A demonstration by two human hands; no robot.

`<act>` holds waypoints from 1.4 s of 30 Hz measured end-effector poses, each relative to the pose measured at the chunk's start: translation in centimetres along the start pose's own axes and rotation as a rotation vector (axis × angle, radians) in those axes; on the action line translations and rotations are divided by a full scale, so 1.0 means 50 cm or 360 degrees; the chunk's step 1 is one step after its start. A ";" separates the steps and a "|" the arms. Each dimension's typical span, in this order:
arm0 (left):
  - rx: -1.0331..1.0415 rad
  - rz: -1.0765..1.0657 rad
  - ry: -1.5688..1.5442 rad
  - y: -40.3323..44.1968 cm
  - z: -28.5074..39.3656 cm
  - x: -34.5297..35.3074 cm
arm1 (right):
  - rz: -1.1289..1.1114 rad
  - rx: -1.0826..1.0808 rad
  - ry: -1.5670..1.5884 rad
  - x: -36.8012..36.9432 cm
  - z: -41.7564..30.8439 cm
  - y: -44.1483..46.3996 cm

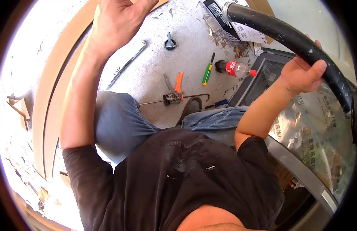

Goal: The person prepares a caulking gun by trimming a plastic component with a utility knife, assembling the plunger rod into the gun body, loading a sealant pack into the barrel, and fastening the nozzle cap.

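Had the black tube (290, 37) grasped in the right hand (301, 76), orange-handled gun mechanism (172, 98) lying unattached left of it; couldn't tell the left hand's (120, 24) grip!

L hand (122, 21) raised, partly cut off; R hand (301, 77) curled w/ elbow (248, 133) bent.

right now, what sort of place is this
Probably a building or window-fitting site: a caulking gun and knife lie on the littered floor, near a framed glass pane.
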State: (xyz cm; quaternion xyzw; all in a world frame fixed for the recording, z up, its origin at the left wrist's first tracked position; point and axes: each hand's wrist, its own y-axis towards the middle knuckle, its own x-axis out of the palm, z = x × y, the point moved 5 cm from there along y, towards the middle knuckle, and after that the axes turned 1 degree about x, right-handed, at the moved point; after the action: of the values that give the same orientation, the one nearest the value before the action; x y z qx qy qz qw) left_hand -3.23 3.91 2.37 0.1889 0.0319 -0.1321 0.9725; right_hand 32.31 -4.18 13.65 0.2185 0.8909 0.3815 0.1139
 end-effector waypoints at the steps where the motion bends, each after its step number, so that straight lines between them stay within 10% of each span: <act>1: 0.0086 0.0003 -0.0030 0.003 -0.017 0.001 | 0.0044 -0.0027 -0.0066 0.018 0.021 -0.037; 6: 0.0144 -0.0135 0.0171 -0.007 0.013 0.028 | -0.0538 0.1011 -0.0735 0.032 0.453 -0.396; 9: 0.0255 -0.0208 0.0248 -0.006 -0.028 0.034 | -0.0216 0.0803 -0.0086 0.080 0.397 -0.337; 14: 0.0146 -0.0098 0.0286 0.009 -0.038 0.035 | -0.0485 0.0895 -0.0521 0.013 0.510 -0.379; 26: -0.0268 -0.0520 0.0537 -0.004 -0.165 0.074 | 0.0093 0.0893 -0.0084 0.044 0.336 -0.277; 34: 0.0304 -0.0529 0.0984 0.008 -0.122 0.071 | -0.0098 0.0253 -0.0097 0.143 0.107 -0.181; 38: -0.0126 -0.0211 0.0888 0.018 -0.126 0.019 | 0.0019 -0.0113 0.0038 0.093 0.100 -0.138; 40: -0.0123 -0.0218 0.0872 0.007 -0.133 0.027 | -0.0366 0.0745 -0.0264 0.061 0.303 -0.271; 42: -0.0113 -0.0354 0.1007 0.011 -0.134 0.029 | -0.0047 0.0457 -0.0127 0.046 0.238 -0.257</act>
State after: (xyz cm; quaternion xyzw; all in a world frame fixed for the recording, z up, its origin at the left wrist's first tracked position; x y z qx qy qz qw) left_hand -1.75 6.55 -3.79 0.1819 0.3573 -0.1712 0.9000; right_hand 30.79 -3.45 -3.95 0.2343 0.9342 0.2394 0.1224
